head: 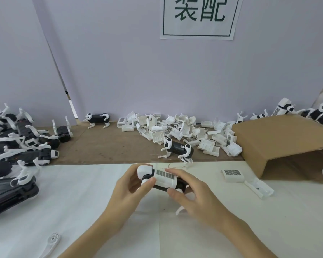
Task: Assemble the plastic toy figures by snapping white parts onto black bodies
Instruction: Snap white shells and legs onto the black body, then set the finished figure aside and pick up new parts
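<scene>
- The toy figure (160, 180) sits just above the white sheet on the table (82, 202), near its middle, held between both hands.
- The left hand (131, 185) curls round the figure's head end, thumb resting on the near side by a white leg joint.
- The right hand (190, 190) wraps the tail end, fingers laid over the white shell (164, 177) and thumb under the black body (160, 188).
- The shell, with its striped grille facing up, appears seated on the body but perhaps not fully snapped; I cannot tell whether the far edge has caught.
- To finish this step well, press evenly along both long edges of the shell while the left hand braces the head, so it drops square and does not go in tilted.
- Keep the fingers off the thin white legs (180, 210) below; they look slender and could bend or pop out under a squeeze.
- A loose white leg piece (51, 243) lies near the front left edge of the table, apart from the hands.
- Two spare white shells (232, 175) lie to the right, beside the open cardboard box (280, 138).
- A pile of black bodies with legs (17, 138) crowds the left; the loose shell heap (179, 129) and a standing figure (177, 148) lie behind.
- The freest room for setting the figure down is the white sheet directly in front of and between the forearms.
</scene>
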Demonstrator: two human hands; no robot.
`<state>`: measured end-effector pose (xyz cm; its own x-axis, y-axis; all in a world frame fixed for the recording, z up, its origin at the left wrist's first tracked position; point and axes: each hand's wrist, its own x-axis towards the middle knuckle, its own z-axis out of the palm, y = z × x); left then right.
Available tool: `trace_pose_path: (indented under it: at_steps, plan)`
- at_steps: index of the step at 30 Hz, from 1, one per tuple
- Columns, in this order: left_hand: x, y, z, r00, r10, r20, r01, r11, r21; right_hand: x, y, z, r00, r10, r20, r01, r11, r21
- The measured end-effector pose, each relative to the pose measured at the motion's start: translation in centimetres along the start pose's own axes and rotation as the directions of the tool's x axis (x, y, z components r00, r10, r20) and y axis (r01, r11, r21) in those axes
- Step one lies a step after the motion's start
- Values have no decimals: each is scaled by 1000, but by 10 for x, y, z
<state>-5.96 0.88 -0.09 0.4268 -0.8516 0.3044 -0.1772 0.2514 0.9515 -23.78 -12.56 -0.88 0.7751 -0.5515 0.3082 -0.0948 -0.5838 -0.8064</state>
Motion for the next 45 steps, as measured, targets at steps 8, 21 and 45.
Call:
trace_pose_path:
  at_steps: [8, 21, 45]
  plan:
    - [8, -23, -3, 994, -81, -72, 77, 996, -51, 12, -17, -29, 961, 213, -179, -186, 970, 156]
    - [9, -28, -6, 980, -195, -25, 196, 980, 32, 98, 23, -103, 864, 402, -303, -380, 916, 132]
    - [9, -21, -3, 974, -210, -91, 199, 974, -109, 4, -7, -19, 953, 246, -179, -155, 899, 408]
